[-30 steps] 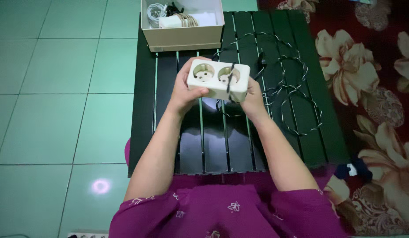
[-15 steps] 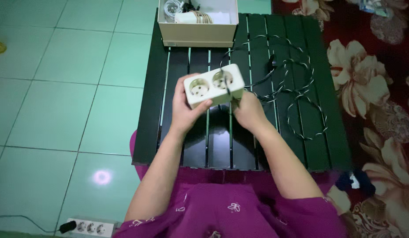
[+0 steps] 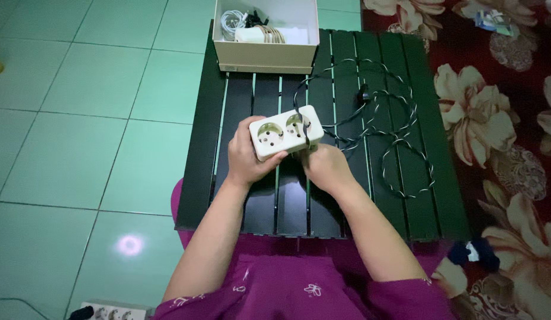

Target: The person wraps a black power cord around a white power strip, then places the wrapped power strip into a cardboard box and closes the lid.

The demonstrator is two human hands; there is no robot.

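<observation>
Both hands grip our white double socket block (image 3: 286, 133) above the black slatted table (image 3: 370, 201), left hand (image 3: 247, 155) around its end, right hand (image 3: 324, 166) now lower, under its cord-side corner, the block tilted since a moment ago.

The floor (image 3: 80, 118) is laid in large pale green tiles with thin dark joints, and a small round spot of light (image 3: 129, 244) glints on a tile near the bottom left. A low table (image 3: 216, 178) of black slats with narrow gaps stands on it, its top glossy and faintly reflective. An open cream cardboard box (image 3: 266, 56) sits at the table's far left corner. Along the table's right edge lies a dark red carpet (image 3: 513, 178) patterned with big cream flowers. A white power strip (image 3: 112, 311) lies on the tiles at the bottom left.
</observation>
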